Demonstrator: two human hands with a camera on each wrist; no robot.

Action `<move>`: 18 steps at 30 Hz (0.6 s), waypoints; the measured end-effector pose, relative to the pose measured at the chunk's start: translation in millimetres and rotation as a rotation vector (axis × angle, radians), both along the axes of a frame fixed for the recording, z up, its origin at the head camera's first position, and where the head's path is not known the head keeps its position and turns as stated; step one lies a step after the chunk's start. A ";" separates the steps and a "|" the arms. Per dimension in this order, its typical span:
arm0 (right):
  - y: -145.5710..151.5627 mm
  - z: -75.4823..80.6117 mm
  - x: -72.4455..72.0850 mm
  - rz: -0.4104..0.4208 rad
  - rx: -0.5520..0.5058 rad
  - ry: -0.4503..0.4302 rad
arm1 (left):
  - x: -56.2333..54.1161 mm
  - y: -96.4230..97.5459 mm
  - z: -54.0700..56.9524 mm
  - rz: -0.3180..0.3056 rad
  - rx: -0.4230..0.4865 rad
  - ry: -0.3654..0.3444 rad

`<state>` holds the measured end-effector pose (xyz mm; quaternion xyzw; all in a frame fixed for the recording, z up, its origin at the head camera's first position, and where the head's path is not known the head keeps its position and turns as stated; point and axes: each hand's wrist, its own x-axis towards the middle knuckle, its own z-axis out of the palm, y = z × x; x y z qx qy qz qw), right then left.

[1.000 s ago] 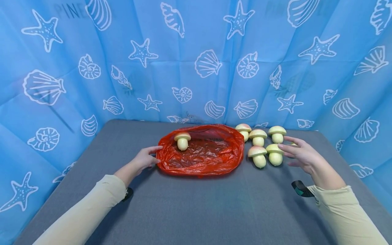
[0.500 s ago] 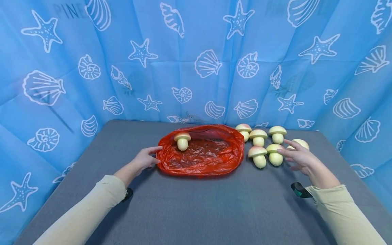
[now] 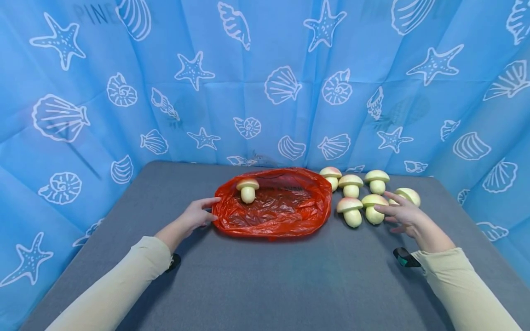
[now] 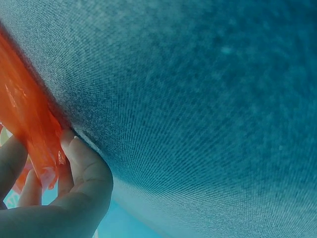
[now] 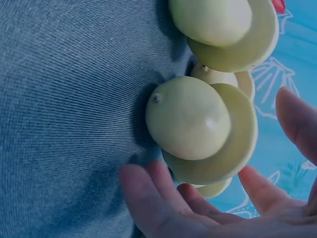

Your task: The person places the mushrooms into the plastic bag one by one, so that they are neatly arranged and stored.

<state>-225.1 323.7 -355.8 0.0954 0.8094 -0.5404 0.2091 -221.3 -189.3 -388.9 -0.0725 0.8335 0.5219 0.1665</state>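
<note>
Head view, red bag (image 3: 269, 231): lying mid-table, mouth spread wide, with one mushroom (image 3: 248, 195) inside toward the left end.
Head view, left hand (image 3: 193, 216): placed at the bag's left edge, thumb and fingers meeting the plastic there.
Head view, right hand (image 3: 409, 219): held out with fingers spread, just beside the front-right mushroom (image 3: 373, 210) and partly overlapping it.
Head view, other mushrooms (image 3: 351, 185): grouped right of the bag, pale, some caps tinged pink; rightmost partly behind the right hand.
Head view, surroundings: grey table (image 3: 265, 285), blue curtain (image 3: 252, 55) printed with white shells and starfish, pale sleeves (image 3: 463, 285).
Left wrist view, grip: nearly closed, pinching thin red plastic between thumb and fingers.
Right wrist view, grip: wide apart, holding nothing, fingers below and thumb right of the nearest mushroom; cannot tell about fingertip contact with the cap.
Right wrist view, neighbours: another mushroom just above, more partly hidden behind.
</note>
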 end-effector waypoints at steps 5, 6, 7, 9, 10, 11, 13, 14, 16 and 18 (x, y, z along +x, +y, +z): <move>-0.7 -4.4 -3.1 -0.023 0.010 -0.006 | -1.0 -0.3 0.1 0.003 0.001 -0.002; -1.0 -3.7 -2.9 -0.022 0.004 -0.008 | -1.3 -0.5 0.1 0.007 0.001 -0.003; -1.4 -3.4 -3.2 -0.027 0.007 -0.011 | -1.5 -0.6 -0.3 0.006 -0.001 -0.003; -2.0 -3.2 -4.3 -0.042 0.015 -0.019 | -1.5 -0.6 -0.6 0.001 -0.005 0.001; -2.1 -2.9 -4.8 -0.047 0.020 -0.023 | -1.5 -0.6 -0.8 0.001 -0.005 0.002; -2.5 -2.6 -5.3 -0.051 0.024 -0.027 | -1.3 -0.5 -0.7 0.001 -0.005 0.002; -3.1 -2.3 -6.3 -0.056 0.029 -0.036 | -1.3 -0.8 -0.8 -0.003 -0.006 0.004; -3.4 -2.1 -6.8 -0.056 0.031 -0.039 | -1.3 -1.1 -0.9 -0.005 -0.006 0.005; -4.1 -1.8 -7.3 -0.057 0.033 -0.045 | -1.4 -1.4 -1.3 -0.004 -0.004 0.004; -4.8 -1.5 -7.7 -0.054 0.037 -0.049 | -1.5 -1.4 -1.6 -0.004 -0.002 0.004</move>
